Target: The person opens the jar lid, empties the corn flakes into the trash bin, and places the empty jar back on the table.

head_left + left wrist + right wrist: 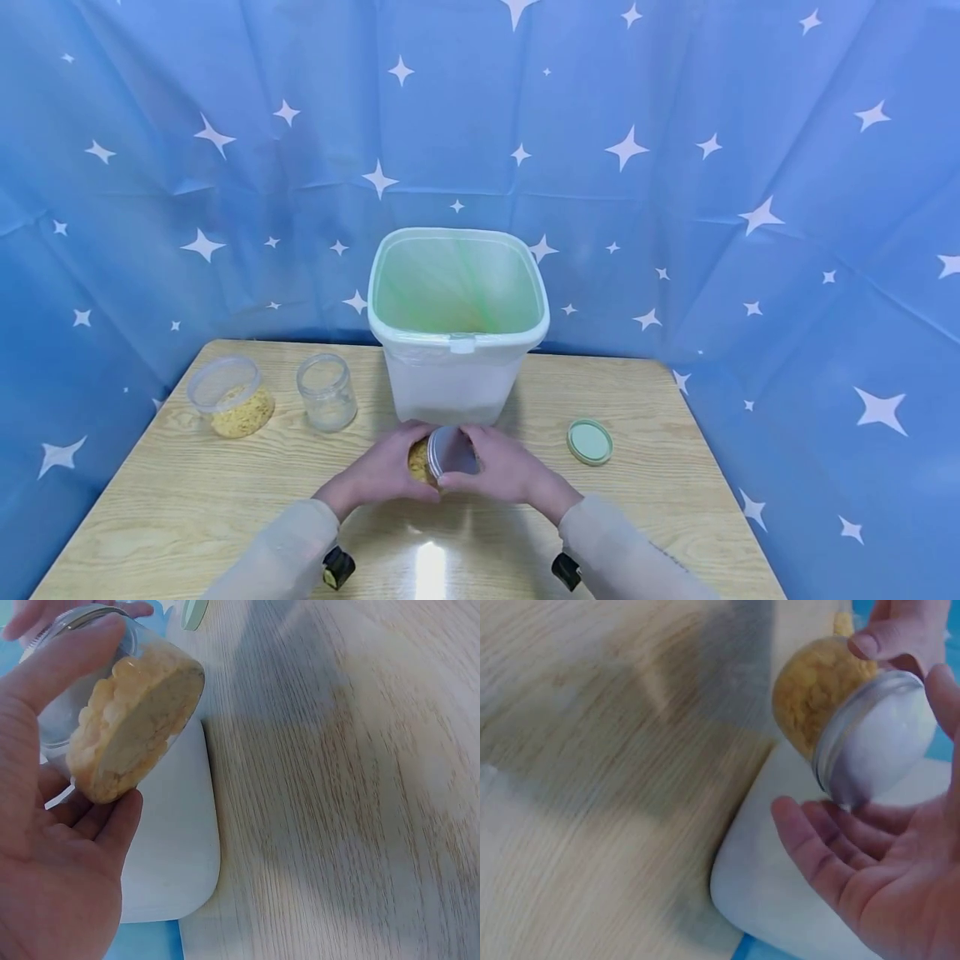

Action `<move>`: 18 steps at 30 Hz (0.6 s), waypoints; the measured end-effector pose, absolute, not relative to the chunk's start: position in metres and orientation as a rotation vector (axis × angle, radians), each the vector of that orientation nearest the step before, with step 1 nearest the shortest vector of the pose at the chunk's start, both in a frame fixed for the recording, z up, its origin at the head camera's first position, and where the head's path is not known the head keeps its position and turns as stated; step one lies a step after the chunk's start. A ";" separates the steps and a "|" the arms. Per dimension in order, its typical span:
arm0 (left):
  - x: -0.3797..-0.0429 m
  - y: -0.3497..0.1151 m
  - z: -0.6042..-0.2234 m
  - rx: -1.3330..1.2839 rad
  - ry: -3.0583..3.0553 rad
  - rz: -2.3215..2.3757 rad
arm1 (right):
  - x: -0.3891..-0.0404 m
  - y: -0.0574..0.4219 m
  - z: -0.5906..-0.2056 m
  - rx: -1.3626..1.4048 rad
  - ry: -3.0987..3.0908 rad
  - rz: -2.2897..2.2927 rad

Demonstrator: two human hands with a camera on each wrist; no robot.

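Above the table, in front of the white bin, a clear jar of yellow flakes lies tilted between both hands. My left hand grips the jar's body, thumb on one side and fingers on the other; the left wrist view shows its base and the flakes inside. A silver lid covers the jar's mouth and faces right. My right hand holds this lid between thumb and fingers, its fingertips at the lid's lower edge in the right wrist view.
The white bin with a greenish liner stands behind the hands. To the left are an open clear tub of yellow flakes and a clear glass jar. A light green lid lies to the right. A blue star-patterned curtain surrounds the table.
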State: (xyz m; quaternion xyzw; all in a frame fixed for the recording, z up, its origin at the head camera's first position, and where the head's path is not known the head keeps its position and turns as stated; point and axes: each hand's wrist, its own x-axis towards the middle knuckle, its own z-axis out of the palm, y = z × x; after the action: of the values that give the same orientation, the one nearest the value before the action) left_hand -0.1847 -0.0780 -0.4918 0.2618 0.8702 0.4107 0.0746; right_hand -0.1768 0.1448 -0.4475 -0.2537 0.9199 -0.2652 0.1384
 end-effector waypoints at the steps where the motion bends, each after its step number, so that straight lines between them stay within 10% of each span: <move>1: -0.185 -0.077 -0.492 0.789 2.610 1.236 | -0.176 0.144 -0.448 -0.724 2.679 -0.753; 18: -0.184 -0.080 -0.499 0.749 2.489 1.358 | -0.178 0.134 -0.449 -0.608 2.766 -0.758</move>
State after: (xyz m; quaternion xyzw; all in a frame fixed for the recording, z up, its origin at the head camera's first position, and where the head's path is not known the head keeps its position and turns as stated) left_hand -0.1838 -0.0800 -0.4994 0.2541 0.8441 0.4605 0.1041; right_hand -0.1775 0.1345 -0.4493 -0.2062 0.9383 -0.2572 0.1047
